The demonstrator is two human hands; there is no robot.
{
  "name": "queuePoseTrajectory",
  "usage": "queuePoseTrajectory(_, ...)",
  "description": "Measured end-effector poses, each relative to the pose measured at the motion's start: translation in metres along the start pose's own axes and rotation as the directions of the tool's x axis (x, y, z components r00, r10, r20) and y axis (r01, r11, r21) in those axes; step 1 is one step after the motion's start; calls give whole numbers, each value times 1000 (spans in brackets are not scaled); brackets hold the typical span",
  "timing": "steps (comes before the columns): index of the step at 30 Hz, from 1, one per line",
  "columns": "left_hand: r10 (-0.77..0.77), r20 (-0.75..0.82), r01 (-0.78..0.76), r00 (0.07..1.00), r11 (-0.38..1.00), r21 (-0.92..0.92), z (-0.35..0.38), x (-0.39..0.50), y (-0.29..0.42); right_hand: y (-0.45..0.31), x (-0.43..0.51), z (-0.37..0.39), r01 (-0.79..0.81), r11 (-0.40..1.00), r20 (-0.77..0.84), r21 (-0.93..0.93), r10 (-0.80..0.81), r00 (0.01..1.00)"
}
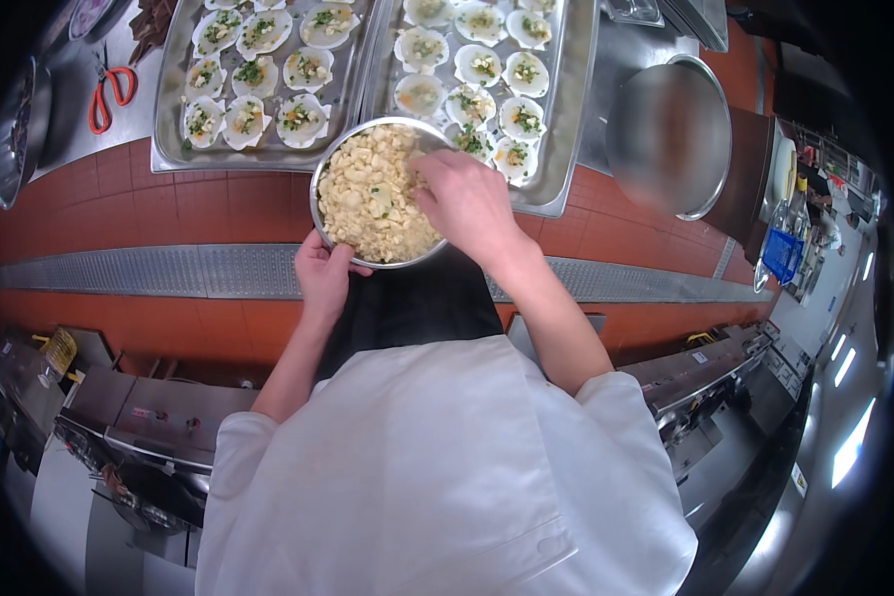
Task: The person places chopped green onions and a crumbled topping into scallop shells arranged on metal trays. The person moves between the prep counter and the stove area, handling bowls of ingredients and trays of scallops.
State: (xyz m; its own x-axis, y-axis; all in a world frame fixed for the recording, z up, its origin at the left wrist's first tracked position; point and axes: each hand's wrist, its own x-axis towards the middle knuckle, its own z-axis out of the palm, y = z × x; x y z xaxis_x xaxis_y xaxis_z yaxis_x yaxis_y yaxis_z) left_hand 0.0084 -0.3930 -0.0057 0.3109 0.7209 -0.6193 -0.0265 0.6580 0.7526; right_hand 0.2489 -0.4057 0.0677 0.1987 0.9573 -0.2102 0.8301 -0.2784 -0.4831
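Note:
My left hand (pixel 323 277) grips the near left rim of a round stainless steel bowl (pixel 429 135), with the thumb on the rim. Pale chopped garlic (pixel 378 195) fills much of the bowl, and a few green bits lie on it. Over the bowl's right side is my right hand (pixel 468 200), its bent fingers at the garlic; whether they pinch any is hidden. Just beyond the bowl, a left metal tray (pixel 249 158) and a right metal tray (pixel 555 179) carry rows of scallop shells (pixel 523 119) topped with chopped green herbs and pale bits.
Red-handled scissors (pixel 112 93) lie on the steel counter (pixel 63 112), near a metal bowl (pixel 22 134) at the far left. A large round metal basin (pixel 667 141), partly blurred, stands right of the trays. Cooking equipment (pixel 156 413) lies behind me, beyond a floor drain grate (pixel 246 270).

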Motion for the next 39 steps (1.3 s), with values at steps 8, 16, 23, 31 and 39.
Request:
queuePoseTrajectory(8, -13, 29, 12, 999, 999, 42, 4, 1, 1, 9, 5, 22, -14, 999, 11, 32, 14, 1000)
queuePoseTrajectory(16, -41, 83, 34, 996, 996, 84, 16, 5, 5, 30, -4, 17, 10, 996, -74, 89, -4, 997)
queuePoseTrajectory(23, -71, 78, 66, 994, 996, 64, 25, 17, 2, 62, -34, -4, -145, 738, -155, 659, 321, 934)
queuePoseTrajectory(31, -5, -5, 5, 1000, 1000, 22, 19, 27, 4, 145, -42, 7, -415, 896, -209, 156, 440, 873)
queuePoseTrajectory(39, 32, -62, -30, 998, 999, 37, 6, 34, 11, 159, -41, 21, -411, 910, -301, 47, 406, 863)
